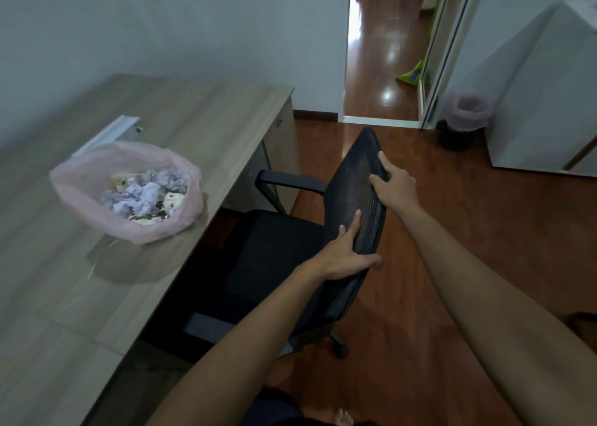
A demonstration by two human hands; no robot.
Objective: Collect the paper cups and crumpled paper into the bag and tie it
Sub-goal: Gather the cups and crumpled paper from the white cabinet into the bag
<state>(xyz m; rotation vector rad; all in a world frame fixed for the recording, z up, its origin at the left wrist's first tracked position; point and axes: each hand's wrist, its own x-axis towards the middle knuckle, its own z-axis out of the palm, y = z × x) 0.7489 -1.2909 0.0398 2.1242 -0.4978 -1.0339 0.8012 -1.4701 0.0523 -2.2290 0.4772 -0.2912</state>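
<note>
chair (352, 199) backrest grasped by left hand (347, 257) near, right hand (395, 185) far | bag (77, 180) left on tabletop (200, 119), open, holding crumpled paper (145, 193) | bin (465, 123) far right

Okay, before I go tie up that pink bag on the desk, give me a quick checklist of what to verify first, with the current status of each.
1. Bag mouth open and reachable: ok. The pink bag sits open on the desk.
2. Trash inside the bag: ok. Crumpled paper fills it; cups cannot be told apart in the blur.
3. Loose cups or paper left on the desk: cannot tell; none shows in view, but the near end is cut off.
4. Hands free for tying: not ok. The left hand and right hand both grip the office chair backrest.
5. Path to the bag: not ok. The chair stands between the person and the desk edge.
</note>
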